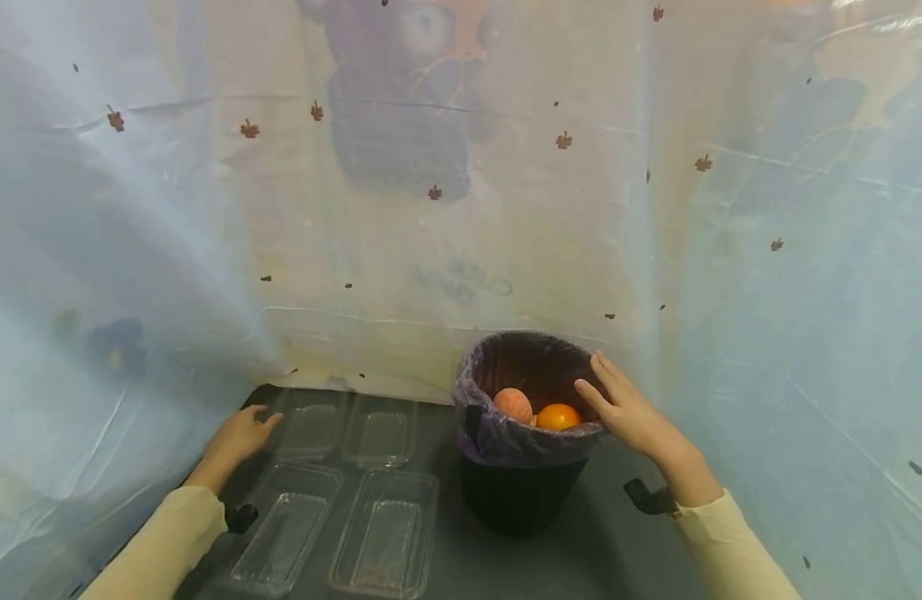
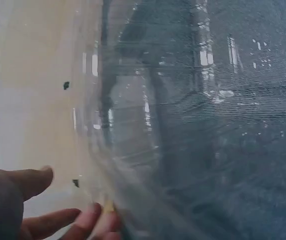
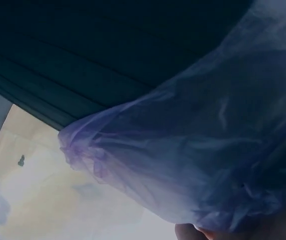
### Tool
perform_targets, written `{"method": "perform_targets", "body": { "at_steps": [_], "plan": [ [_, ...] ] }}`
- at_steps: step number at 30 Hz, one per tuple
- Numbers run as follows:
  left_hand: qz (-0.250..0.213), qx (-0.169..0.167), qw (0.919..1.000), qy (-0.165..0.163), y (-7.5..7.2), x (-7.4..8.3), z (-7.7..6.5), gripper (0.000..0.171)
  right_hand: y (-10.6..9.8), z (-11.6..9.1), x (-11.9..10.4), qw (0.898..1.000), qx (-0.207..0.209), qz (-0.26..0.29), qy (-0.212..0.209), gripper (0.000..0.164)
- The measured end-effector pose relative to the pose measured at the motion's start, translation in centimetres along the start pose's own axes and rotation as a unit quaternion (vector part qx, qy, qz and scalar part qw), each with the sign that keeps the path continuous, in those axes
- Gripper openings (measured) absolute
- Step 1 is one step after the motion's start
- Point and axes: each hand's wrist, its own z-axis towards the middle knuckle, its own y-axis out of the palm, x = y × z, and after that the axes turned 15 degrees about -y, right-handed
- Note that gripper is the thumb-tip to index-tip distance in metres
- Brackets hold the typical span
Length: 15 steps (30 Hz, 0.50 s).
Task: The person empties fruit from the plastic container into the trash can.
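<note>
A black bin [image 1: 517, 496] lined with a thin purple plastic bag [image 1: 524, 446] stands on the dark table. Inside it lie a speckled pinkish ball [image 1: 513, 405] and a glossy round orange thing [image 1: 558, 417]. At the bin's right rim is my right hand [image 1: 632, 408], its fingers fairly straight; the right wrist view shows the bag's folded edge, with only fingertips [image 3: 188, 232] at the bottom. Over by the far-left clear plastic container [image 1: 311, 429], my left hand [image 1: 239, 437] has its fingers loosely spread and holds nothing.
Three more clear plastic containers stand beside that one: one at the back [image 1: 380, 427] and two nearer, left [image 1: 284, 533] and right [image 1: 386, 533]. A patterned plastic sheet [image 1: 461, 250] hangs behind the table and along both sides. The dark tabletop [image 1: 611, 542] extends right of the bin.
</note>
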Motion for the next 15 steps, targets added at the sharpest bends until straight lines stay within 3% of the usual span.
{"method": "perform_targets", "body": {
  "at_steps": [8,15],
  "plan": [
    [0.029,-0.04,0.9973,0.054,-1.4,1.6,-1.2,0.084,-0.6,-0.6,-0.3,0.998,0.051,0.012,-0.022,0.079],
    [0.034,0.002,0.9937,0.106,-2.4,4.1,-3.4,0.084,-1.6,-2.4,1.0,0.989,0.136,0.006,-0.062,0.064]
  ]
}}
